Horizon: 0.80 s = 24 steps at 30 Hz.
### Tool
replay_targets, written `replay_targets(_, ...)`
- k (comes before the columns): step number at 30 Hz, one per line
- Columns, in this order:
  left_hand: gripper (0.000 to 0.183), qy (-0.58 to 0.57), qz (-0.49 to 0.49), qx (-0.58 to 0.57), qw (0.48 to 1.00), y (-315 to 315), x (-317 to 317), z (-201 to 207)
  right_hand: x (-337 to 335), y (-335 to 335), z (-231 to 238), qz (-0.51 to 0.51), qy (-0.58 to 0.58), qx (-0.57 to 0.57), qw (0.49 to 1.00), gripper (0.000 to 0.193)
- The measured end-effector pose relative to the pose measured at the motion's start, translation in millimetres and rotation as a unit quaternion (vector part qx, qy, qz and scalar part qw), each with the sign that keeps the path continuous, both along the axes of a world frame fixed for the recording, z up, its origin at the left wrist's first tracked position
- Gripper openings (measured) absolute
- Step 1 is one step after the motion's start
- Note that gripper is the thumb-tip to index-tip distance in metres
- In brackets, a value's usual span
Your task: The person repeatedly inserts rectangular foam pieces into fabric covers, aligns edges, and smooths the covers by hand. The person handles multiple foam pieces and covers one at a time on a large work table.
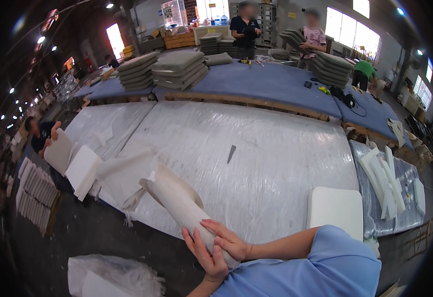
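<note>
A long off-white fabric piece point(177, 200), bent into a tube, slants from the table's near edge down to my body. Its far end gapes with loose edges; whether foam lies inside, I cannot tell. My left hand point(207, 257) presses along its near left side, fingers pointing up the roll. On the upper right side, my right hand point(229, 240) curls over the same roll, its fingers close to those of the left. The roll's far end rests over the plastic-covered table point(276, 158), where a narrow grey pointed tool point(231, 154) lies farther in.
A white foam cushion point(335, 208) sits at the table's right, with foam strips point(384, 183) beyond. Thin white sheeting point(127, 173) and a foam block point(83, 171) lie left, near a co-worker point(43, 136). Grey cushion stacks point(179, 69) stand on the blue table point(261, 84).
</note>
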<state>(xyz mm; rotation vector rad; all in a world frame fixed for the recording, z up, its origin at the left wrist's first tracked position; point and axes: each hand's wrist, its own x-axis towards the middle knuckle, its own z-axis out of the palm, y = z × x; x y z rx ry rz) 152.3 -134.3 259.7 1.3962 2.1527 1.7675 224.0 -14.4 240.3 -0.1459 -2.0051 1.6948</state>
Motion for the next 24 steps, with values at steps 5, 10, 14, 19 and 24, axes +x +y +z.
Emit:
replay_targets(5,0.076,-0.267,-0.065,0.160,0.948,11.4,-24.8,-4.4,-27.5,23.2,13.8,0.042,-0.092,-0.083,0.991,0.062)
replay_targets(10,0.070,-0.345,-0.108,0.168,0.917,32.0,-35.1,-8.5,-46.5,26.3,20.8,-0.006,-0.081,-0.052,0.995,0.062)
replay_targets(14,0.072,-0.291,-0.037,0.087,0.952,41.9,-22.5,3.0,-42.3,25.1,10.5,-0.022,-0.015,-0.062,0.998,0.063)
replay_targets(19,0.075,-0.243,-0.047,0.082,0.966,41.4,-36.1,-9.3,-48.6,42.3,-1.3,-0.009,-0.010,-0.045,0.999,0.069)
replay_targets(24,0.083,-0.368,-0.049,0.122,0.920,65.2,-57.0,-17.4,-53.8,60.8,7.7,0.019,-0.084,-0.249,0.965,0.074)
